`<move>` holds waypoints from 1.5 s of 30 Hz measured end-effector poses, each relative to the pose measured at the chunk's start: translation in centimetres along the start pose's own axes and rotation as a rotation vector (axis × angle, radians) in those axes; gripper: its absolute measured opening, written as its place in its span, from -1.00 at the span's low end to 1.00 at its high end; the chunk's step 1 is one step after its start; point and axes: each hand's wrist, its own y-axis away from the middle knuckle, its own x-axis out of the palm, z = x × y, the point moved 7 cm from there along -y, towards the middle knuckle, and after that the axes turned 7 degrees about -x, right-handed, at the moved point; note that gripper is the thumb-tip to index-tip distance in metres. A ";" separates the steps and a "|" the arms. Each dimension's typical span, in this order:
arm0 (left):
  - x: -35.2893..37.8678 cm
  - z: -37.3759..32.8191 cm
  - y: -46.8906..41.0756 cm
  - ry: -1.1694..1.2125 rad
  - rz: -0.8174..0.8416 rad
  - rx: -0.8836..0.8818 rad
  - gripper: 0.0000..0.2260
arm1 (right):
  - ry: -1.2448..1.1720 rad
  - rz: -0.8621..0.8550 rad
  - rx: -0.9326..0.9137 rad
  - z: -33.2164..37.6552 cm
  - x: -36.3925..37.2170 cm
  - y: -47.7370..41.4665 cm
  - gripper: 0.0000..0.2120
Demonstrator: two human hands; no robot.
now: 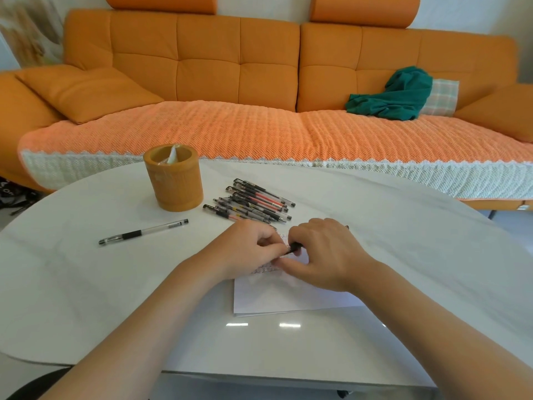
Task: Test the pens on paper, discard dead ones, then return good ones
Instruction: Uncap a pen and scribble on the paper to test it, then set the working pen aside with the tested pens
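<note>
One white table (pixel 403 226) carries everything for this task. I reference all positions to the sheet of paper (pixel 288 298) lying on its near centre. Rows of small test marks show on the sheet's far part.

Left hand (pixel 248 249): over the paper's far left corner, fingers curled, pinching one end of the pen under test (pixel 294 249).

Right hand (pixel 326 255): over the paper's far right part, fingers curled, gripping the pen's black end. The two hands meet at the pen.

Bamboo cup (pixel 176 180): beyond the paper and to its left, upright. I see a scrap of clear wrapper inside and no pens.

Pile of pens (pixel 253 202): just beyond the paper's far edge, directly past the left knuckles. The pens lie roughly parallel, long axes running far-left to near-right. They have clear barrels with dark caps and grips, and several show red.

Lone pen (pixel 143 231): well left of the paper and apart from the pile, nearer the left hand, with its long axis close to left-right. I cannot tell whether it is a reject.

Pen under test: its long axis runs left-right across the paper's far part, between both hands. Only a short black section shows and the tip is hidden. I judge that the cap is being pulled off or pushed on, but I cannot tell which.
</note>
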 end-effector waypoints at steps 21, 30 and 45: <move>-5.5 3.6 1.7 -0.102 -0.291 -0.086 -0.83 | -0.271 -0.045 0.066 1.2 0.2 -2.7 -0.69; -10.9 8.9 4.9 -0.422 -0.428 -0.116 -0.73 | -0.197 0.039 0.169 3.7 1.1 -5.4 -0.76; -12.7 12.1 5.5 -0.495 -0.444 -0.213 -0.78 | -0.017 0.132 0.199 5.2 4.1 -11.4 -0.75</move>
